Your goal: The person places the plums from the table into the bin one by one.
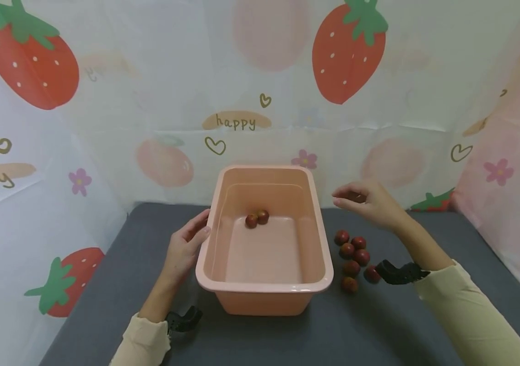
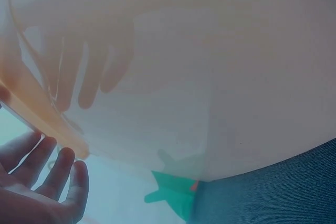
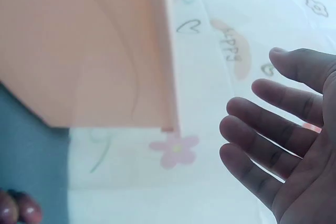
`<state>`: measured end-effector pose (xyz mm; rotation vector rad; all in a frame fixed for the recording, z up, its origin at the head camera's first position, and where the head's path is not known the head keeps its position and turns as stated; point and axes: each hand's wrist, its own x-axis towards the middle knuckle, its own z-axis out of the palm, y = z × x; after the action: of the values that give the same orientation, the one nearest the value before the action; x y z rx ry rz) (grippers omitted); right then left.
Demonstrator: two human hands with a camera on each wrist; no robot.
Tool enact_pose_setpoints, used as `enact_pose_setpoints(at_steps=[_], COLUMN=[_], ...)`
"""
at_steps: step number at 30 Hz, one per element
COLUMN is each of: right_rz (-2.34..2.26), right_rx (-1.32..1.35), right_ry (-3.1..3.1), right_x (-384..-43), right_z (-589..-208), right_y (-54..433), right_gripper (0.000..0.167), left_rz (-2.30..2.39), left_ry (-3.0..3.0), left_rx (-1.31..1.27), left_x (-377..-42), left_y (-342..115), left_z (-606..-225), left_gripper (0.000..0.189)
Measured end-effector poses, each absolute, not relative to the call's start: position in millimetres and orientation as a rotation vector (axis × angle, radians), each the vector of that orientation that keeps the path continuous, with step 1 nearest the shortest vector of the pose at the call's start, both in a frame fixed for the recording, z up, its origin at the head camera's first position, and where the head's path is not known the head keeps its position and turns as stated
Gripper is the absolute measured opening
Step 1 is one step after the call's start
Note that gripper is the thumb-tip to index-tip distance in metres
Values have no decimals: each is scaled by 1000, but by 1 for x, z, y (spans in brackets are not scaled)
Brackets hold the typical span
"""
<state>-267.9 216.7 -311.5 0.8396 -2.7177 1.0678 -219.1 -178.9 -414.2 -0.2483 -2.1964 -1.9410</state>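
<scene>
A peach-coloured plastic basin [image 1: 264, 288] stands upright on the dark table in the head view. Two small round red-brown fruits [image 1: 251, 220] lie together on its floor toward the far end. At the basin's left rim is my left hand [image 1: 184, 249], thumb and fingertips right against the edge; the left wrist view shows the fingers [image 2: 65, 169] relaxed along the rim. My right hand [image 1: 365, 202] hangs in the air right of the basin, holding nothing, its fingers loosely bent and apart in the right wrist view. Several similar fruits [image 1: 350, 250] lie below it on the table.
The grey tabletop [image 1: 150, 244] runs up to a hanging white cloth [image 1: 173, 91] printed with strawberries and hearts, which also covers both sides. Each wrist wears a black band [image 1: 402, 273], and the right one overlaps the nearby fruits in the head view.
</scene>
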Motion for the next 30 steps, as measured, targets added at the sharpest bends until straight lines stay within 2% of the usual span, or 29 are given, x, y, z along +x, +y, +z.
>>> enact_pose_setpoints(at_steps=[6, 14, 25, 30], right_rz=[1108, 1016, 993, 949], right_rx=[739, 511, 397, 377], right_ry=[-2730, -2853, -2957, -2981], right_x=[-251, -234, -226, -225], right_z=[-337, -376, -423, -438], right_y=[243, 267, 291, 298], right_gripper=[22, 28, 36, 34], left_rz=[-1911, -1936, -1928, -1934], left_ry=[-2205, -2189, -2209, -2196], left_rx=[-247, -243, -251, -256], left_x=[-220, -220, -220, -220], left_y=[-178, -178, -179, -179], left_z=[-415, -415, -417, -417], left_gripper=[48, 47, 49, 48])
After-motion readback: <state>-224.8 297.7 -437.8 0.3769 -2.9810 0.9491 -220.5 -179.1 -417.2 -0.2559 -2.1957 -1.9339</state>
